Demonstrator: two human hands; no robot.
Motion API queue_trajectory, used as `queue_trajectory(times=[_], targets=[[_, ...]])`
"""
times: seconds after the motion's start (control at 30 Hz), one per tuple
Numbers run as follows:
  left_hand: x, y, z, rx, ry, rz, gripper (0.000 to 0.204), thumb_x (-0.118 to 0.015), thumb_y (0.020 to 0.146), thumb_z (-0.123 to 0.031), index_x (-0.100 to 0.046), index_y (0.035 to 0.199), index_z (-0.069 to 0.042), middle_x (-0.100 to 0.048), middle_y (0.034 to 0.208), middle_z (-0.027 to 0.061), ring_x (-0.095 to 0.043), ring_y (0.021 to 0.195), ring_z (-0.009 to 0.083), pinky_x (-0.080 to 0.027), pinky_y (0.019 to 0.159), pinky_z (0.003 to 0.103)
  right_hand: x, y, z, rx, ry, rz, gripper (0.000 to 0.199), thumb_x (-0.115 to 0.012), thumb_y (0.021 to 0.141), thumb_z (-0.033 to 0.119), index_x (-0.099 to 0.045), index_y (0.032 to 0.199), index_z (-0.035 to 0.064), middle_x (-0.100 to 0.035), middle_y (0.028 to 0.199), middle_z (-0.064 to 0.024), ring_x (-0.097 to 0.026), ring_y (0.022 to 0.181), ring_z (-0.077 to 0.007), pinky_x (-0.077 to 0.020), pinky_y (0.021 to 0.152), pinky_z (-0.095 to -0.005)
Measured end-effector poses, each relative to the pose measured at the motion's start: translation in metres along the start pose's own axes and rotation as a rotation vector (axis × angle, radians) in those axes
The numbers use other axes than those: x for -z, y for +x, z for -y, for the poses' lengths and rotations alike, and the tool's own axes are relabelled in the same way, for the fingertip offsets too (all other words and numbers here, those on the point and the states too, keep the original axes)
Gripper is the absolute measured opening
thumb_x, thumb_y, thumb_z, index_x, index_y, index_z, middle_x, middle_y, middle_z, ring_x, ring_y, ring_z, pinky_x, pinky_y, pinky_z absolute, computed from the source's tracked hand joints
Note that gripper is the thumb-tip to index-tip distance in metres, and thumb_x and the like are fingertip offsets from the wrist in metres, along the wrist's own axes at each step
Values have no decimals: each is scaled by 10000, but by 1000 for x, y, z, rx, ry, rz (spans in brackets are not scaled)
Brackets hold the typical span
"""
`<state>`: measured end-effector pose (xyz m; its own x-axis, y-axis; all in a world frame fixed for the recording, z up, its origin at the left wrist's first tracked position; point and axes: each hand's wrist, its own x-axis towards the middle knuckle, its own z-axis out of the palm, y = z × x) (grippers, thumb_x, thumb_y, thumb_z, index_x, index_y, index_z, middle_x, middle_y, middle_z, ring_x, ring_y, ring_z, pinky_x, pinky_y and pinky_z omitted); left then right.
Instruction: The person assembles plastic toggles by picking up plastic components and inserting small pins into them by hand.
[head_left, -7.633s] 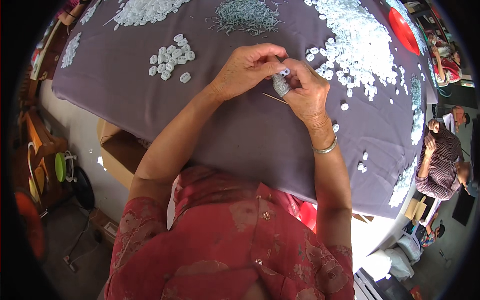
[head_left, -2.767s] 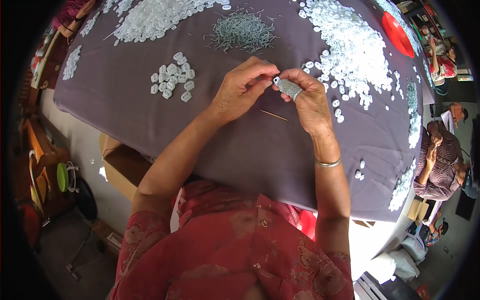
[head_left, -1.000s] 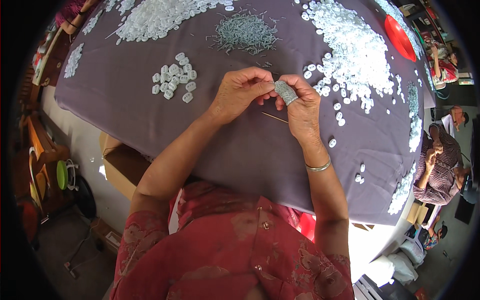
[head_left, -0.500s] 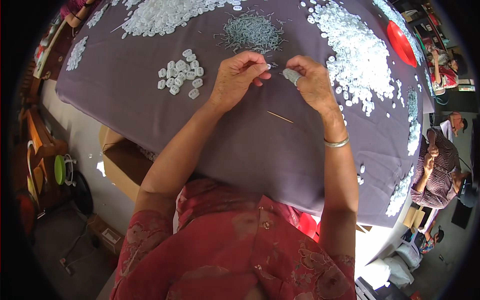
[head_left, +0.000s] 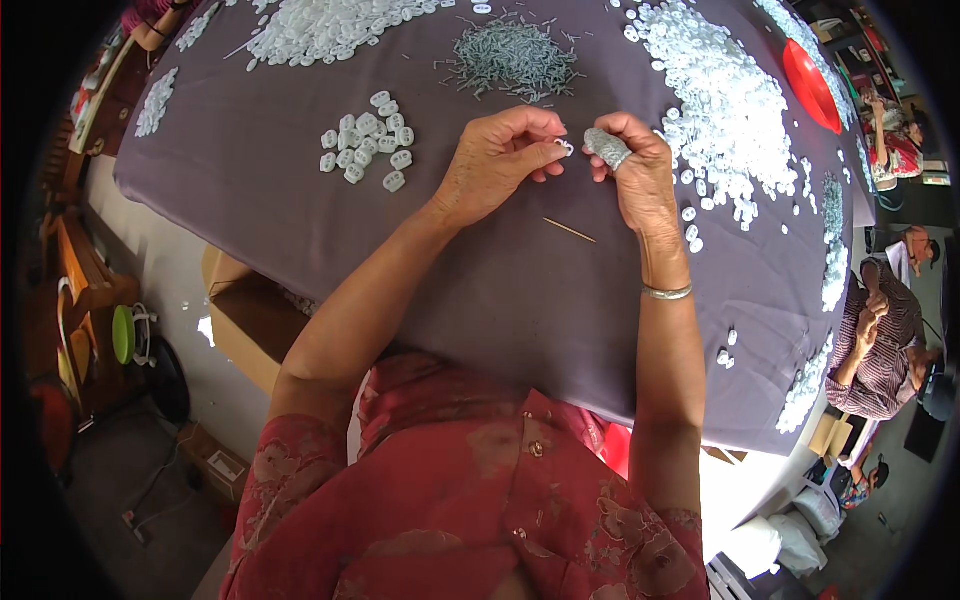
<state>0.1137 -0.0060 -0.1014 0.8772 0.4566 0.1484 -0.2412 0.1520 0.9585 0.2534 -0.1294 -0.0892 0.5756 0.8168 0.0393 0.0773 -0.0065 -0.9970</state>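
Head view, scene: person in red floral top at a table [head_left: 480, 290] w/ purple-grey cloth, seen from above; forearms come in from the lower edge.
Left hand [head_left: 495, 165]: fingers pinched together on a small white plastic piece [head_left: 565, 148], held just above the cloth at thumb and forefinger tips.
Right hand [head_left: 640, 175]: curled, forefinger wears a grey fingertip cover [head_left: 606, 148]; that tip sits just beside the white piece, nearly touching. Can't tell if it grips anything of its own. Metal bangle [head_left: 667, 292] on wrist.
Where the piece lies: between the two hands, at the left hand's fingertips, over the cloth's middle.
Nearby: thin wooden stick [head_left: 570, 230] on the cloth just below the hands; heap of grey pins [head_left: 515, 58] just beyond them; small cluster of white pieces [head_left: 368, 152] to the left; big white heap [head_left: 725, 105] to the right.
Farther: red bowl [head_left: 810, 85] at far right edge; another person seated [head_left: 885, 340] beside the table, right.
Step in hand (judgement): looks like fitting or checking one white piece, mid-cycle.
Next move calls for (judgement): steady pinch, fine alignment of covered fingertip w/ the piece; it's tiny, easy to drop.
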Motion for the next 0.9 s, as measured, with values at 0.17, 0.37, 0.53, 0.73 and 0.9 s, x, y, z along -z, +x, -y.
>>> queue_trajectory(times=[0.17, 0.37, 0.53, 0.73, 0.9], targets=[[-3, 0, -3, 14, 94, 20, 171, -611, 863, -57, -591, 1029, -27, -630, 863, 19, -612, 716, 88, -482, 606, 209, -5, -4, -8, 73, 227, -76, 92, -606, 835, 3, -608, 922, 33, -594, 743, -15, -522, 620, -55, -430, 524, -204], [-4, -1, -4, 8, 82, 20, 229, -596, 866, -46, -558, 1092, -48, -610, 824, 8, -600, 723, 80, -484, 617, 208, -5, -8, -8, 36, 208, 2, 160, -572, 839, -28, -630, 978, 25, -601, 785, -30, -528, 639, -69, -439, 553, -202], [-5, -2, -3, 39, 83, 34, 258, -591, 854, -17, -548, 1106, -49, -610, 829, 15, -591, 726, 75, -485, 622, 209, -6, -12, -2, 16, 244, 26, 140, -574, 842, -17, -649, 953, 22, -620, 828, -36, -534, 668, -70, -444, 571, -205], [-5, -2, -1, 20, 127, 44, 346, -614, 831, 2, -502, 1155, -48, -596, 797, 15, -575, 692, 70, -473, 591, 212, -6, -12, 3, 46, -3, 49, 110, -574, 866, 28, -659, 935, 43, -631, 854, -4, -540, 694, -60, -451, 590, -200], [-7, -1, -1, -3, 153, 53, 381, -617, 837, -16, -482, 1191, -58, -598, 795, 7, -567, 680, 67, -470, 601, 209, -7, -13, 7, 66, -89, 51, 96, -572, 877, 42, -652, 931, 37, -625, 832, 6, -541, 681, -54, -463, 609, -198]])
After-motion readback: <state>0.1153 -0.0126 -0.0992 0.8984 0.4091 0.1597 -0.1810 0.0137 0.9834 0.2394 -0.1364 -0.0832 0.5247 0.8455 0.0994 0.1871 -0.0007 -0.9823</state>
